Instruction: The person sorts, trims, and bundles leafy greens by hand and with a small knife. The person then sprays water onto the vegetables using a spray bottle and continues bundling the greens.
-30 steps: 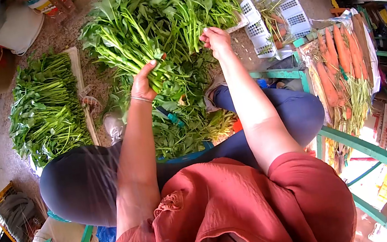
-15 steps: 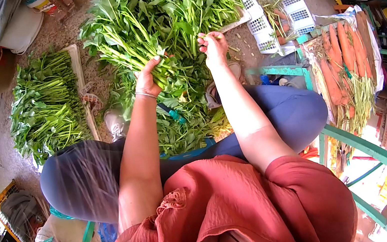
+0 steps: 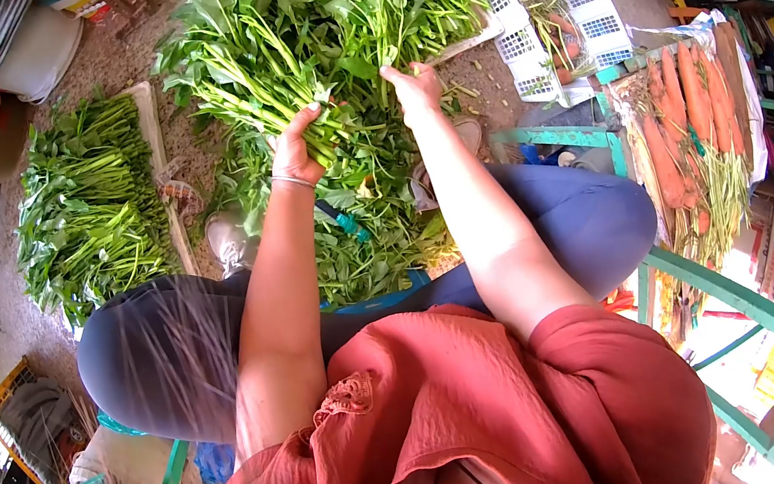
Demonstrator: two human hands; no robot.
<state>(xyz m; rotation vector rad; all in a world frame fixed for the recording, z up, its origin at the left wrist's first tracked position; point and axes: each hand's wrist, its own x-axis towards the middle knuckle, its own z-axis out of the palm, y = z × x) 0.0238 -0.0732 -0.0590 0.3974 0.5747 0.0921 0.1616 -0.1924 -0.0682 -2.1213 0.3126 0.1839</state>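
My left hand (image 3: 296, 149) is closed round the stem ends of a bunch of leafy greens (image 3: 266, 84), whose leaves point up and to the left. To its right, my right hand (image 3: 415, 94) is beside the big pile of greens (image 3: 350, 5). Its thumb points up and its fingers are partly curled; whether something small is between them is hidden. Loose leaves (image 3: 359, 257) lie below the hands, between my legs, with a dark and teal tool (image 3: 344, 220) on them.
On the left, cut greens (image 3: 92, 203) lie in a row beside a pale board (image 3: 164, 176). A white basket (image 3: 514, 41) with carrots stands at the right, near more carrots (image 3: 694, 102) on a green metal frame (image 3: 746, 302). My shoe (image 3: 227, 242) is at centre left.
My right hand has moved left and slightly down, closer to the bunch, and its thumb now points up. My left hand keeps hold of the bunch and has shifted slightly right.
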